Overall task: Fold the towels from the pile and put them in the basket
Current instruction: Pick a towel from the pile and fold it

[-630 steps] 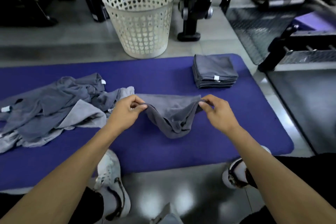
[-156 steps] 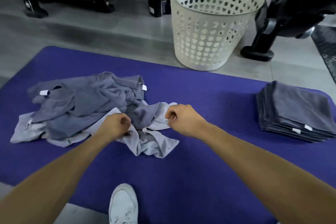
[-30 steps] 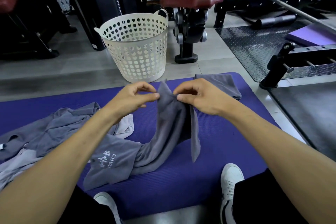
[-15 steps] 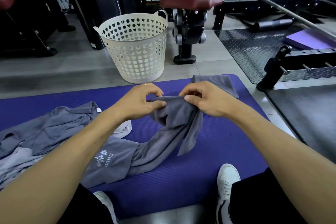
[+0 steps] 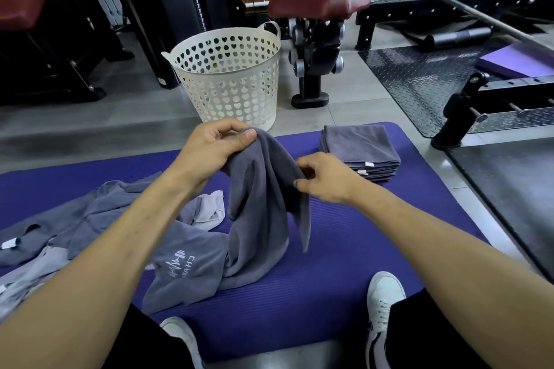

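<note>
On a purple mat [image 5: 344,263] spread over a grey floor, a person works a dark grey towel [image 5: 257,219] with both bare hands. The left hand [image 5: 209,150] is raised above the mat, thumb and fingers closed on the towel's top edge, so the cloth hangs down from it in loose folds. The right hand [image 5: 325,178] sits lower and to the right, its fingers curled and pinching the towel's right edge. The lower end of the towel trails on the mat and runs left, where a pale printed logo shows on it, upside down to the camera.

To the left on the mat lies the pile [image 5: 75,225] of unfolded towels, mostly dark grey with a lighter one bunched near the left forearm; small white tags show at its left edge. At the mat's far right corner a stack [image 5: 359,150] of folded grey towels stands, well apart from the pile, white tags on its near edge.

The white basket [image 5: 230,75], pierced with heart-shaped holes, stands upright on the floor just beyond the mat's far edge, behind the left hand. What it holds cannot be made out.

Two white shoes [image 5: 383,302] rest at the mat's near edge. Gym machines with red pads [image 5: 317,0] stand behind the basket.
</note>
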The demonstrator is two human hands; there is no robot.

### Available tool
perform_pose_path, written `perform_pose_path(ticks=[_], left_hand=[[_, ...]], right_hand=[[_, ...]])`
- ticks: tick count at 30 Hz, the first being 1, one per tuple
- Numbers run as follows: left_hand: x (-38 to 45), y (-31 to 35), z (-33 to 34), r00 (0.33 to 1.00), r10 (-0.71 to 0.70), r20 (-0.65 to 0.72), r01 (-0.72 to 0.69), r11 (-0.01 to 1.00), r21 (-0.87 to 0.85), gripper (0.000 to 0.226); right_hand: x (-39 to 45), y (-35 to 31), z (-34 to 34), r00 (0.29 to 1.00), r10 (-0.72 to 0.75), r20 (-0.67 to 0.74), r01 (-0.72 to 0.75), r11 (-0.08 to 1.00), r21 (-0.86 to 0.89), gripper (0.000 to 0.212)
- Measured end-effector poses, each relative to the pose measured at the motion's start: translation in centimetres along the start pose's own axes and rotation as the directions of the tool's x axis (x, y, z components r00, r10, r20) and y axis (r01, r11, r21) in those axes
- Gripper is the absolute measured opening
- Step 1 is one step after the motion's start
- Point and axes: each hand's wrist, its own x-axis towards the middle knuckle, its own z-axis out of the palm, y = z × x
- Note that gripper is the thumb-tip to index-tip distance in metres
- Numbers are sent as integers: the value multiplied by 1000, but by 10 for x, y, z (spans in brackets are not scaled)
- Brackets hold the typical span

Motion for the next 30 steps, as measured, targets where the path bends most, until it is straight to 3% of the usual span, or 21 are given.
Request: perform_pose_path(ticks=[3, 6, 8, 12, 14, 17, 20, 22, 25, 30], left_hand=[[1, -9, -10, 995, -57, -82, 60, 998, 33, 17], [-3, -22, -14, 988, -127, -87, 144, 960, 239, 1], [-7, -23, -14, 990, -140, -25, 141, 931, 335, 19], [-8, -8, -3, 997, -24, 80, -7, 929, 370, 47], [-9, -5, 4, 990, -17, 139, -32, 938, 346, 40], [-10, -4, 7, 990, -10, 139, -34, 950, 309, 8], [-8, -5, 3, 995, 5, 98, -35, 951, 306, 9], [-9, -5, 2, 997, 6, 79, -27, 964, 264, 10], [-11, -4, -2, 1000, -22, -13, 24, 985, 173, 3], [-11, -5, -5, 985, -40, -170, 62, 990, 123, 12]], right_hand=[[8, 4, 2, 999, 42, -23, -44, 996, -82, 13], [12, -5, -6, 993, 15, -116, -12, 1000, 25, 13], [12, -19, -12, 988, -19, -151, 37, 992, 120, 10], [8, -42, -18, 989, -91, -119, 116, 967, 226, 8], [6, -45, -20, 990, -104, -95, 125, 959, 255, 7], [6, -42, -23, 991, -83, -105, 109, 953, 282, 5], [5, -36, -24, 989, -66, -134, 106, 940, 323, 1], [1, -32, -23, 996, -28, -85, 55, 937, 344, 11], [-3, -23, -15, 999, 38, 8, -39, 983, 180, 30], [-6, -26, 14, 991, 137, 10, -136, 990, -18, 59]])
